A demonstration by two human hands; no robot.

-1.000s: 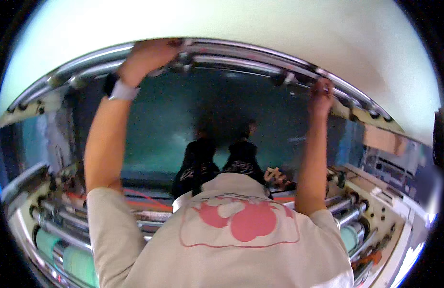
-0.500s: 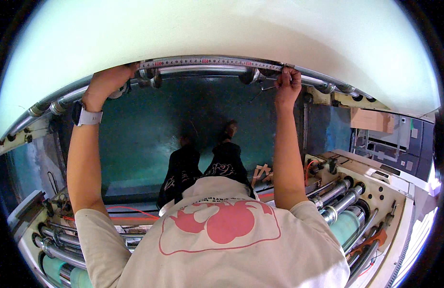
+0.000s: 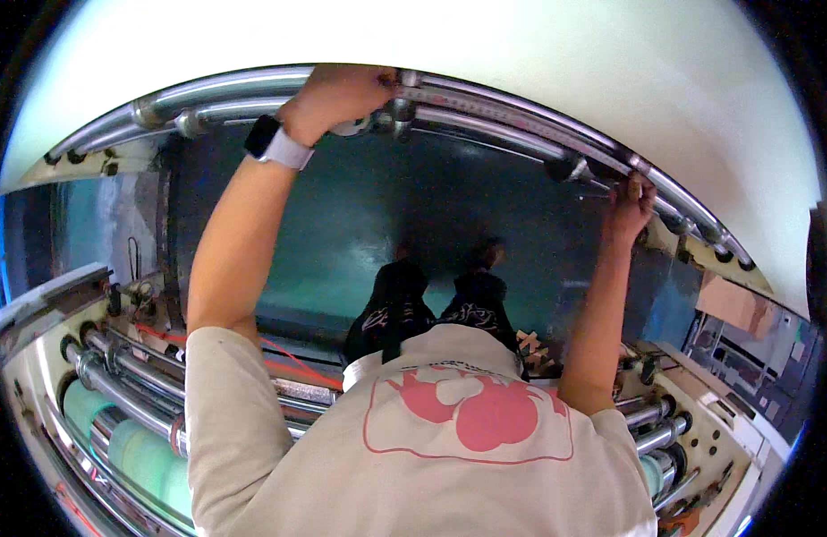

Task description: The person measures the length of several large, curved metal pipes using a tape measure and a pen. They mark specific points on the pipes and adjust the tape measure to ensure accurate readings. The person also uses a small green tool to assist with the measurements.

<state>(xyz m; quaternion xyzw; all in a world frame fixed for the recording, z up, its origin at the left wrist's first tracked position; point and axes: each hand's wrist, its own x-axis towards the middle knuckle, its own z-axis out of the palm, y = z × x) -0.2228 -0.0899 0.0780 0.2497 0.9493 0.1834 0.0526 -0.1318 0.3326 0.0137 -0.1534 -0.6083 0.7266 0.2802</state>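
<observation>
A pale measuring tape [image 3: 503,115] is stretched along a shiny metal shaft below the edge of a large white surface. My left hand [image 3: 337,97] is closed at the tape's left end, beside a collar [image 3: 402,110] on the lower shaft. Part of a rounded tape case [image 3: 351,127] shows beneath that palm; the rest is hidden. At the other end, my right hand [image 3: 632,206] pinches the tape between thumb and fingers, near a dark collar [image 3: 565,167]. A smartwatch with a pale band [image 3: 286,150] is on my left wrist.
The big white curved surface [image 3: 485,40] overhangs the shafts. Behind me on both sides stand machine rollers, some wrapped in green [image 3: 149,452]. Red tubing [image 3: 301,365] runs near my left side. My feet are on a dark green floor [image 3: 333,224]; a cardboard box [image 3: 731,302] stands far right.
The whole view has swung, so the shafts, both hands and my body appear farther right and tilted. Both hands keep their grip at the two ends of the stretched tape.
</observation>
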